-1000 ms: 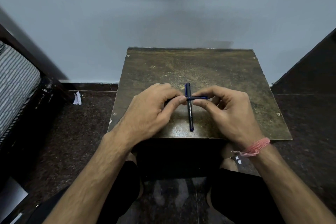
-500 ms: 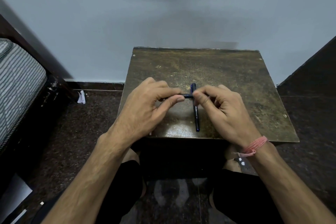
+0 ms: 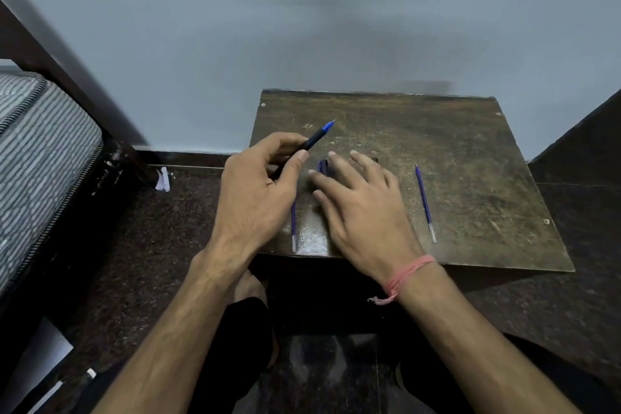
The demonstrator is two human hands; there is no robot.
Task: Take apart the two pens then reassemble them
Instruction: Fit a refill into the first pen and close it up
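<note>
Head view: the left hand (image 3: pixel 252 198) has its fingers curled and its thumb pressed against a dark pen (image 3: pixel 311 142), clamping the barrel. The pen slants up toward 1 o'clock, with its blue tapered tip and fine metal point free above the table (image 3: pixel 470 178).

The right hand (image 3: pixel 363 208) is spread flat, palm down, fingers apart and nearly straight, gripping nothing. Its fingertips (image 3: pixel 332 154) lie at a short, dark blue pen part (image 3: pixel 323 167), mostly hidden under them; whether they touch it cannot be told. A pink thread band (image 3: pixel 406 274) circles that wrist.

A thin blue refill (image 3: pixel 425 203) lies flat at 3 o'clock from the right hand, well apart from it. A second thin refill (image 3: pixel 293 228) lies between the two hands, near the table's front edge, with its upper end hidden by the left hand.

The tabletop is dark, worn and scuffed wood, glossy near the front.
</note>
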